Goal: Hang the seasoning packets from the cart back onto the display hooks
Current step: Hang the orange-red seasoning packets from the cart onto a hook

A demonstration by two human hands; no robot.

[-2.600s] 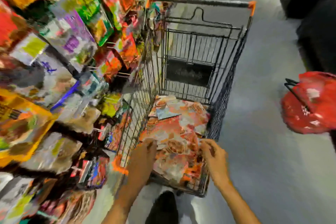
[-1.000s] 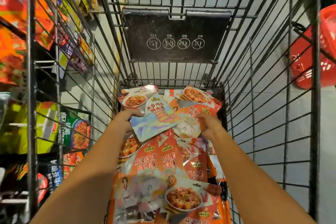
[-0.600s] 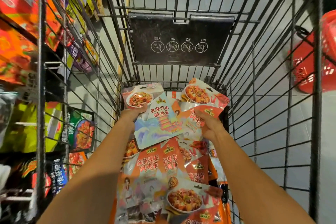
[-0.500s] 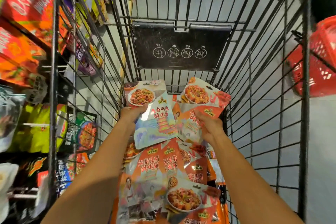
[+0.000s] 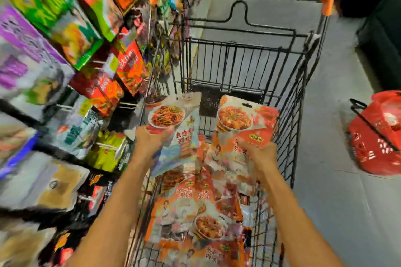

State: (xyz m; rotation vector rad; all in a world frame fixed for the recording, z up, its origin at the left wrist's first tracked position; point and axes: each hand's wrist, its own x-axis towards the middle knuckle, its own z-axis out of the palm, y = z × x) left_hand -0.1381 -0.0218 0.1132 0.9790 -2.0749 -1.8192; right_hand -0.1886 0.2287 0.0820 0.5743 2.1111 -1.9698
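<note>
Evidently for hanging on the blurred display (image 5: 65, 50) at frame left, the left hand (image 5: 152, 140) grips a pale packet (image 5: 173, 119) and the right hand (image 5: 259, 150) an orange packet (image 5: 240, 118), tops up, at mid-frame above the pile (image 5: 195, 212) in the cart (image 5: 291, 115).

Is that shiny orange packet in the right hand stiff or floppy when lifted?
Probably flexible yet self-supporting: the glossy orange foil packet stands up above the right hand gripping its lower part. Likely light, since one hand holds it up. Its shiny film may be slippery.
</note>
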